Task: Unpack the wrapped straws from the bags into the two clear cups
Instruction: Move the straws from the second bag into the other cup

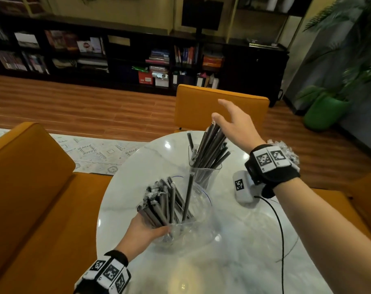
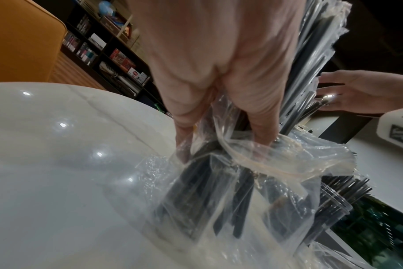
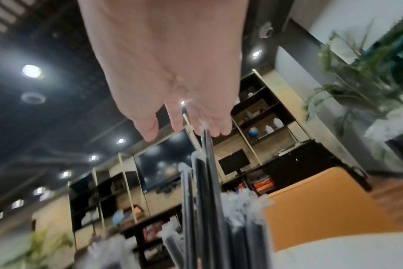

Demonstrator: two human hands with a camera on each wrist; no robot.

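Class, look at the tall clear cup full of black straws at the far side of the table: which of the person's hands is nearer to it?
Right. The right hand hovers open at the straw tips above the tall clear cup; the left hand grips the bag nearer the person.

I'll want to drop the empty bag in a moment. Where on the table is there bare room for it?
Bare marble lies at the table's near edge, between the bag in the left hand and the black cable. The left rim beside the bag is also free. It's crowded mid-table: far cup, white box, right hand.

Dim warm room; ceiling spotlights [image 3: 31, 71] glare on glossy table [image 1: 233, 262]; wrist views blurred, perhaps motion.
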